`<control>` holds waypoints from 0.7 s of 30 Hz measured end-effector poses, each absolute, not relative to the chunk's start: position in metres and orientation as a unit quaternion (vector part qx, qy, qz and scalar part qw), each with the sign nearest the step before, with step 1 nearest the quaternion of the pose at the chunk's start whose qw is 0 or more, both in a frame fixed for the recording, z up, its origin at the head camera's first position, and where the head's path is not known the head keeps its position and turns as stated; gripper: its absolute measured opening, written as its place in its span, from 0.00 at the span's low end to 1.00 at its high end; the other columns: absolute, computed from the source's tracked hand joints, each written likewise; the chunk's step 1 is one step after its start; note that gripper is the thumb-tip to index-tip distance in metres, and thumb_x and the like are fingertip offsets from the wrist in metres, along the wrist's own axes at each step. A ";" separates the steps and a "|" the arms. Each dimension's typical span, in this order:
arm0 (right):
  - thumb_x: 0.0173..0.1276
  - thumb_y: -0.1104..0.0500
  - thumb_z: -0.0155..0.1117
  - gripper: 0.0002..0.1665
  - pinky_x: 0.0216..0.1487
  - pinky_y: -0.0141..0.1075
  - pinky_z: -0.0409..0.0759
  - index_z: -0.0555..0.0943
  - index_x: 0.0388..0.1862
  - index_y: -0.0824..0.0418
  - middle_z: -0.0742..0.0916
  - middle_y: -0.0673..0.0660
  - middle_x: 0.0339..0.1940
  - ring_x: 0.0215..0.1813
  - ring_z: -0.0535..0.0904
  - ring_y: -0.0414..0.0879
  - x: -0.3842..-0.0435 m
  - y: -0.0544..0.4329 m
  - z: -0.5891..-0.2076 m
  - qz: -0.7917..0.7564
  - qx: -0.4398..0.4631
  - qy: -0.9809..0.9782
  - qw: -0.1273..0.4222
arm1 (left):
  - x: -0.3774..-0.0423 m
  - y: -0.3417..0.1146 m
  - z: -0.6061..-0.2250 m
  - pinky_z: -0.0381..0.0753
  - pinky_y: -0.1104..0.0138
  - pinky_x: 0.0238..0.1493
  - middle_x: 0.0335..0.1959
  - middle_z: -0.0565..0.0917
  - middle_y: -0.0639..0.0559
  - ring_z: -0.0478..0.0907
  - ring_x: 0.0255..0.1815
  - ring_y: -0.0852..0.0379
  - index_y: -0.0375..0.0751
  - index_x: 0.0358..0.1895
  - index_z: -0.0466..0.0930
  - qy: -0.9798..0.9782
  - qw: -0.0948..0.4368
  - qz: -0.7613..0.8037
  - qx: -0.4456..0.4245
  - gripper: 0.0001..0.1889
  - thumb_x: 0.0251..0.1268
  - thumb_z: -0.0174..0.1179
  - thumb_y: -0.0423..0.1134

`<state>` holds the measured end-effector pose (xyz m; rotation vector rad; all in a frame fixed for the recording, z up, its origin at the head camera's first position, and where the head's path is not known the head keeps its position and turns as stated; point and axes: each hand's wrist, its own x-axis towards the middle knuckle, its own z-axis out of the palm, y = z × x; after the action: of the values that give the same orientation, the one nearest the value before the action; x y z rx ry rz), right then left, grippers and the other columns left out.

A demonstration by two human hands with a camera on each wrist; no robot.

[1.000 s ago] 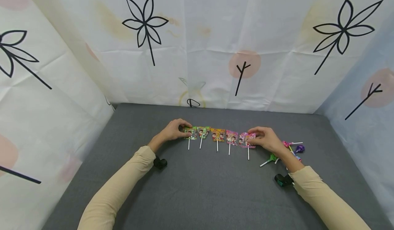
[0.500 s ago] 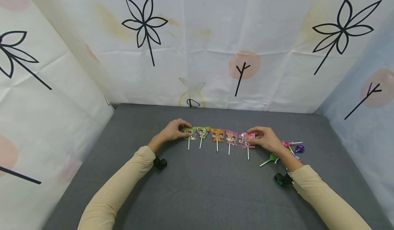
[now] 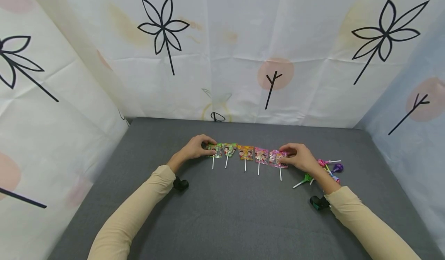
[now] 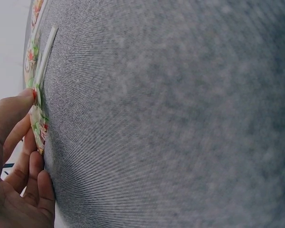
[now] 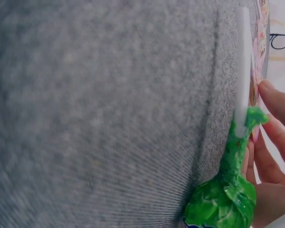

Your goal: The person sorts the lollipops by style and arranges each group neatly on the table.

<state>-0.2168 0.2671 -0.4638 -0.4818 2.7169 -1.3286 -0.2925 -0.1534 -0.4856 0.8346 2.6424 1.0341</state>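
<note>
Several flat-wrapped lollipops lie in a row on the grey cloth, white sticks toward me. My left hand [image 3: 195, 147] pinches the green-wrapped lollipop [image 3: 218, 150] at the row's left end, thumb on the wrapper's front in the left wrist view. Beside it come another green lollipop [image 3: 229, 149], an orange one [image 3: 245, 152] and a pink one [image 3: 261, 155]. At the right end, my right hand [image 3: 300, 158] pinches a pink-wrapped lollipop [image 3: 276, 158] by its right side. In the right wrist view, a round green lollipop [image 5: 223, 202] partly covers that hand.
By my right forearm lies a loose pile of round lollipops, among them a purple one [image 3: 338, 168], a pink one [image 3: 322, 162] and a green one [image 3: 307, 178]. The grey table [image 3: 236, 221] meets a printed white curtain [image 3: 236, 32] at the back.
Almost nothing moves. The pink lollipop in my right hand shifts very slightly left with the hand; the left hand stays where it is.
</note>
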 end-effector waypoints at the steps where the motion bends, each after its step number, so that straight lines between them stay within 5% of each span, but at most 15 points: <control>1: 0.65 0.64 0.76 0.22 0.44 0.43 0.80 0.83 0.54 0.73 0.86 0.67 0.49 0.49 0.83 0.60 -0.216 0.267 -0.464 -0.435 -0.157 0.886 0.039 | -0.293 -0.153 -0.486 0.75 0.54 0.53 0.51 0.81 0.47 0.76 0.49 0.50 0.39 0.56 0.86 0.890 0.092 0.348 0.281 0.18 0.66 0.72 0.40; 13: 0.66 0.62 0.76 0.23 0.55 0.55 0.76 0.82 0.56 0.72 0.84 0.69 0.54 0.58 0.79 0.64 -0.211 0.270 -0.453 -0.444 -0.145 0.883 0.039 | -0.294 -0.153 -0.488 0.75 0.54 0.53 0.51 0.81 0.48 0.76 0.49 0.51 0.40 0.55 0.86 0.891 0.093 0.345 0.281 0.17 0.66 0.72 0.41; 21: 0.71 0.63 0.70 0.22 0.49 0.35 0.80 0.79 0.60 0.73 0.83 0.70 0.57 0.55 0.82 0.57 -0.198 0.282 -0.439 -0.483 -0.153 0.862 0.036 | -0.292 -0.154 -0.485 0.74 0.53 0.51 0.48 0.80 0.48 0.75 0.46 0.51 0.39 0.55 0.86 0.890 0.089 0.347 0.284 0.17 0.66 0.72 0.41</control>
<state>-0.1975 0.2815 -0.4394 -0.4701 2.6467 -1.4823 -0.2920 -0.1540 -0.4853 0.8448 2.6464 1.0312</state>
